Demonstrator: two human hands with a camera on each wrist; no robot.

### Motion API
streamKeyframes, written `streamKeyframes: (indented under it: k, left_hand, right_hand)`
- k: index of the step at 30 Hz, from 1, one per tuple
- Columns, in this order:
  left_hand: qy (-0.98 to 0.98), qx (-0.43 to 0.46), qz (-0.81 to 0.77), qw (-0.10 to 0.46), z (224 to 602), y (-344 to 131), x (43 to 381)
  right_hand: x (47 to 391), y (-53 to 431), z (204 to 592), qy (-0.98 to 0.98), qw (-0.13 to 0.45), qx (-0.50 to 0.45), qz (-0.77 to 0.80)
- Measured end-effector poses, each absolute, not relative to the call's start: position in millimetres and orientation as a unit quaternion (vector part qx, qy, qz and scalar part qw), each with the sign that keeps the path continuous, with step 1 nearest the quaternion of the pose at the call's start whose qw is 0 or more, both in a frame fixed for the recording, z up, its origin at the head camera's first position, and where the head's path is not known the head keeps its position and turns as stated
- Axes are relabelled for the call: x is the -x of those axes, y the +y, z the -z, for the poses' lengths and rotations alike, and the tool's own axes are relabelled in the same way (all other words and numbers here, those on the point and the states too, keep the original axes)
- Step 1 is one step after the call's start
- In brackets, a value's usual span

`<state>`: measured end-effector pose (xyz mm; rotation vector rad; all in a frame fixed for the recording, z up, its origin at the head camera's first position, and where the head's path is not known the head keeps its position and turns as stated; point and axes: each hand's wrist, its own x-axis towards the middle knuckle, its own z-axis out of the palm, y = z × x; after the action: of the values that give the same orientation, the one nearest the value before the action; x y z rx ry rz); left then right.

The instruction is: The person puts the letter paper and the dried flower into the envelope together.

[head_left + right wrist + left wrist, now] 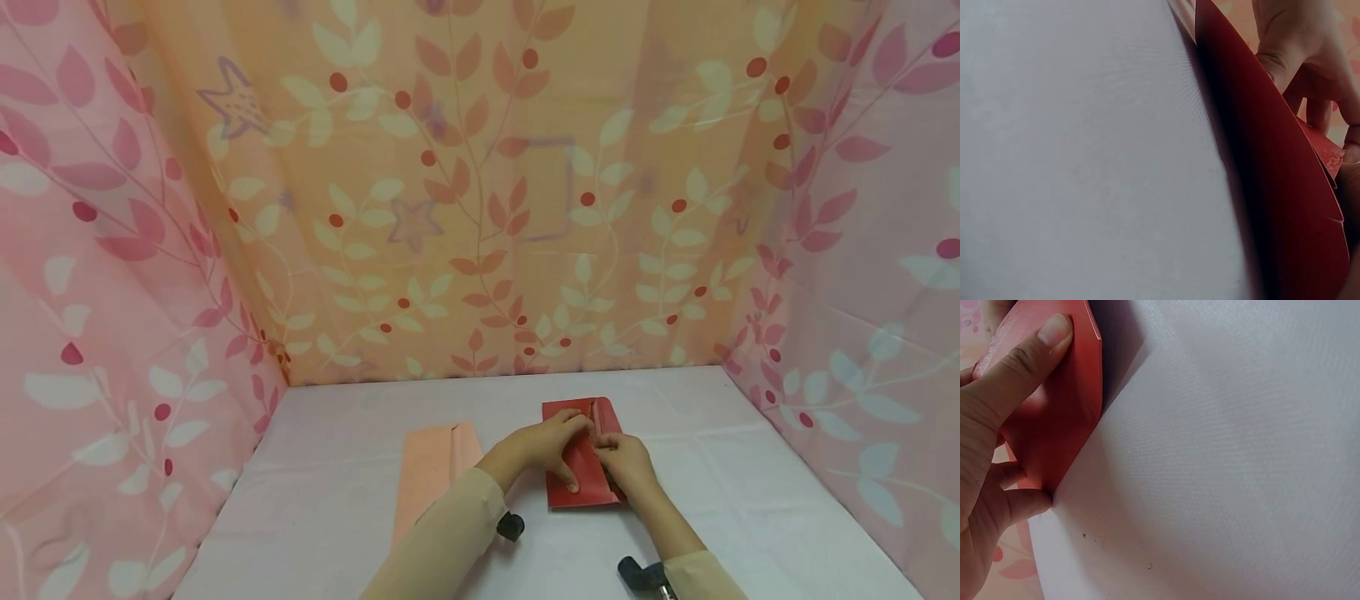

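A red envelope (588, 483) lies on the white table, its long open side with the flap toward the right. My left hand (553, 446) holds it from the left. In the left wrist view, the thumb of the left hand (997, 400) presses on the face of the envelope (1054, 419) while other fingers touch its edge and corner. At the right, my right hand (628, 467) pinches the envelope near its opening, fingertips close to the left hand's. In the right wrist view the envelope's red panel (1279, 169) bows up and hides most of the right hand.
A peach envelope (427, 467) lies left of the red one, partly behind the left sleeve (450, 533). Black wrist devices (511, 526) sit at both wrists. Leaf-patterned curtains (480, 192) enclose the white table (330, 467) at the back and both sides.
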<state>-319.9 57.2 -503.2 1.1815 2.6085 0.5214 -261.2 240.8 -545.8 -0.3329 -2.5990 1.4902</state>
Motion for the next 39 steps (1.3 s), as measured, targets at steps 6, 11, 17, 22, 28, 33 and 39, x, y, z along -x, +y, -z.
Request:
streamKeyframes:
  k: [6,11,17,22,28,33,39]
  left_hand:
    - [0.887,-0.407,-0.185,0.116,504,58,321]
    - [0.884,-0.413,-0.187,0.114,505,58,321]
    - [0.887,-0.414,-0.173,0.108,504,59,321]
    - [0.890,-0.406,-0.171,0.114,501,59,319]
    - [0.890,-0.407,-0.169,0.115,500,60,318]
    - [0.892,-0.404,-0.167,0.116,500,60,318]
    - [0.891,-0.405,-0.169,0.118,502,60,321]
  right_hand:
    - [264,242,545,-0.869,0.054,0.098,-0.482]
    - [265,244,544,-0.875,0.047,0.085,-0.475]
    - [270,247,546,-0.888,0.044,0.056,-0.454]
    - [274,248,545,-0.900,0.045,0.034,-0.433]
    - [276,249,544,-0.908,0.037,0.026,-0.416]
    - [277,250,546,-0.906,0.029,0.030,-0.422]
    - [278,251,547,-0.910,0.029,0.028,-0.413]
